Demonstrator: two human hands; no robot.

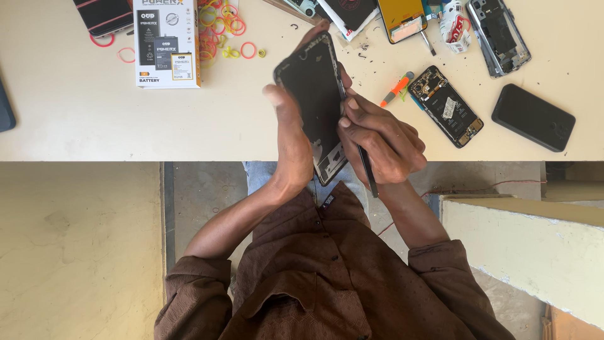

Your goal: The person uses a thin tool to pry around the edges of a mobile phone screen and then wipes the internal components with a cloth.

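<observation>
My left hand (pixel 290 135) grips the opened phone (pixel 314 104) upright over the table (pixel 82 119) edge while my right hand (pixel 380 141) pinches a thin dark tool (pixel 367 173) against its side.

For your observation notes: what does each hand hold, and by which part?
The left hand grips the dark opened phone along its left long edge. The right hand holds a thin dark tool by its shaft, its tip at the phone's right edge.

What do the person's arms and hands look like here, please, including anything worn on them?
Both hands, the left hand and the right hand, are bare, with no gloves, rings or watch visible. The brown shirt sleeves are rolled to about the elbows, leaving the forearms uncovered. The shirt is buttoned down the front.
</observation>
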